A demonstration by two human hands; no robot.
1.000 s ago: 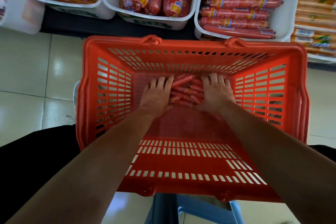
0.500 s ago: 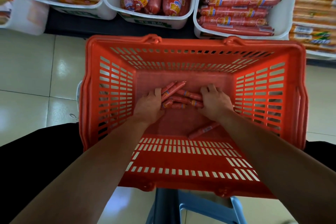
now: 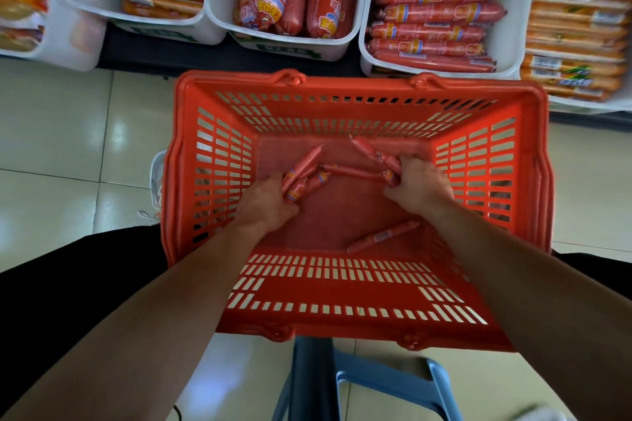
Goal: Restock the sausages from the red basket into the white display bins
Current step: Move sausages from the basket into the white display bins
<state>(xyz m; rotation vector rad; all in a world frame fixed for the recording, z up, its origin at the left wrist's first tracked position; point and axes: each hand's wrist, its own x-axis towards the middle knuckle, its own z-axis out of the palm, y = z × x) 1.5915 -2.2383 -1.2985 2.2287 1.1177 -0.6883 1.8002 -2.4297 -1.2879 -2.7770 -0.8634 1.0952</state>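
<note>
Head view, sausages (image 3: 355,171) blurred, bins (image 3: 307,44) cropped

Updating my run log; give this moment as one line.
left hand grips left sausages | right hand grips right sausages | loose sausage lies in red basket

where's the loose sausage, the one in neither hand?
Head view: the loose sausage lies on the floor of the red basket, right of centre toward the near wall, just below the right hand and next to its wrist.
</note>
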